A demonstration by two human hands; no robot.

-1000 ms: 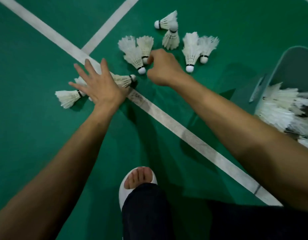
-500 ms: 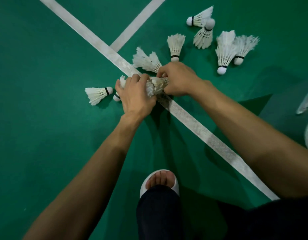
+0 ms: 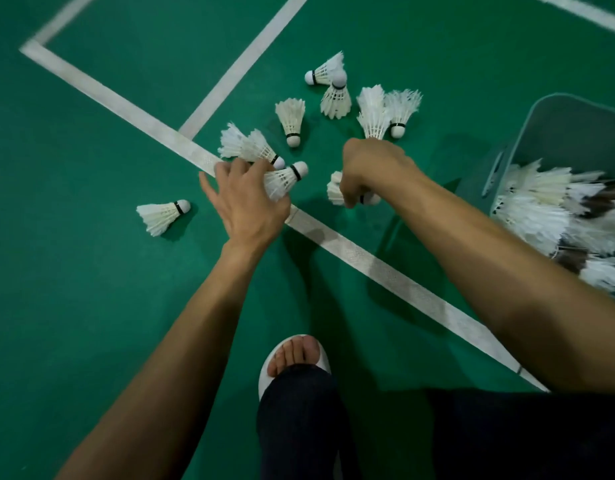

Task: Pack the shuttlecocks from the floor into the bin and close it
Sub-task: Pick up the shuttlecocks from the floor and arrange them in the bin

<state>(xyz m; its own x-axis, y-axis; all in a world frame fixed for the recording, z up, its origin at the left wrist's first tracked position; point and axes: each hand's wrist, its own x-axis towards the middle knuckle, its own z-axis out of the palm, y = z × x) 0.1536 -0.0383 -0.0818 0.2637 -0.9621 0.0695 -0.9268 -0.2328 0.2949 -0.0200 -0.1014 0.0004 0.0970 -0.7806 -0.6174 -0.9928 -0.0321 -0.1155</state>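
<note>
since the earlier frame the hands have parted; each now carries its own shuttlecock, and the bin is back in view. a lone shuttlecock (image 3: 162, 215) lies apart on the floor (image 3: 74, 306), furthest left. the left hand (image 3: 245, 202) pinches one shuttlecock (image 3: 285, 178) by its feathers, outer fingers spread. just beyond it lie a nested pair (image 3: 247, 147) and a single (image 3: 291, 120). the right hand (image 3: 372, 168) is curled tight around a second shuttlecock (image 3: 337, 188). a cluster of four (image 3: 365, 98) lies further out. the bin (image 3: 555, 133), open and part-filled, stands at the right edge. recommended: grip lightly at the feather base, avoid crushing the feathers, carry both to the bin together.
</note>
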